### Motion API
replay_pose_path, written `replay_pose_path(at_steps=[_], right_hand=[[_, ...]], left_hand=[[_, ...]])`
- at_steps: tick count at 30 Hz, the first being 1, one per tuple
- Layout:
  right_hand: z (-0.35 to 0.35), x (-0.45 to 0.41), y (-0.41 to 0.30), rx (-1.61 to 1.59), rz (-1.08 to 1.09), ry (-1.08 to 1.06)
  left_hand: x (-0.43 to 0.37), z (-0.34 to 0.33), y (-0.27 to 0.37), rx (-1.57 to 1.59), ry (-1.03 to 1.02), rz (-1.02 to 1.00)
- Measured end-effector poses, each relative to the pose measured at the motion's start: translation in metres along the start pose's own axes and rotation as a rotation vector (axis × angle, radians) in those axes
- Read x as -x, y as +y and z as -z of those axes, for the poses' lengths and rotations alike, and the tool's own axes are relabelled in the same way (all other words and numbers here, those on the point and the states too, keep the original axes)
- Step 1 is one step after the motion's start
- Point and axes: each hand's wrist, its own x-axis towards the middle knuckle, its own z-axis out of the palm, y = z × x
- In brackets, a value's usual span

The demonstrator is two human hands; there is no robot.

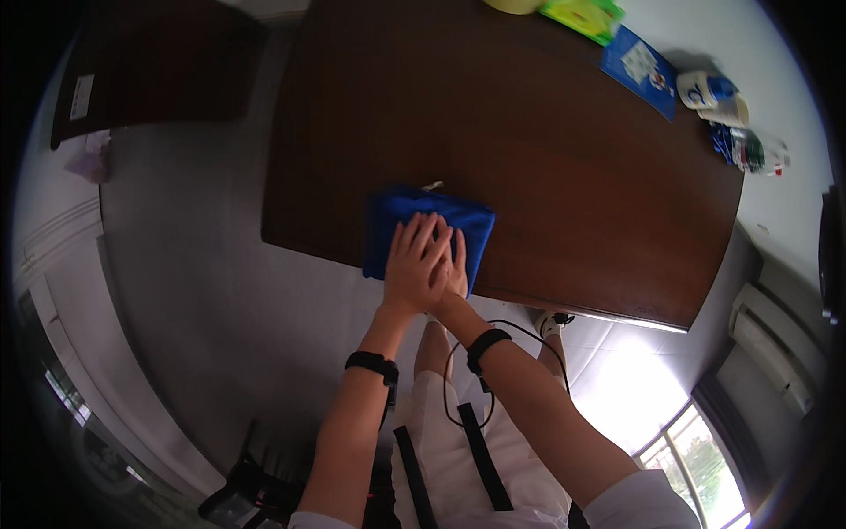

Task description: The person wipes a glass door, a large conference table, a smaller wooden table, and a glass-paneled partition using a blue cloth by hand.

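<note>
A folded piece of shiny blue fabric (476,221) lies at the front edge of the dark brown wooden table, its near part jutting past the edge. My left hand (411,268) lies flat on it with the fingers spread, partly covering my other hand. Beneath and to the right, my right hand (457,268) also rests palm down on the fabric. Neither hand grips it. A small pale strip (433,186) lies against the fabric's far edge; whether it is a tag or a cord, I cannot tell. Black bands circle both wrists.
Along the brown table's (581,218) far right side are a green packet (585,18), a blue printed sheet (638,69), a white bottle (694,90), a paper cup (730,111) and a clear plastic bottle (760,152). A black cable (444,390) loops below my right forearm.
</note>
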Motion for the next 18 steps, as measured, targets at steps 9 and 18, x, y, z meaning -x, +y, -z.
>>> replay_pose_path(at_steps=[9,18], right_hand=[[-0.012,-0.094,-0.119,0.312,0.236,0.054],[-0.016,-0.165,-0.118,0.010,0.492,0.086]], left_hand=[[0.014,0.088,-0.119,-0.080,0.167,0.088],[-0.026,0.103,-0.151,-0.227,0.318,0.344]])
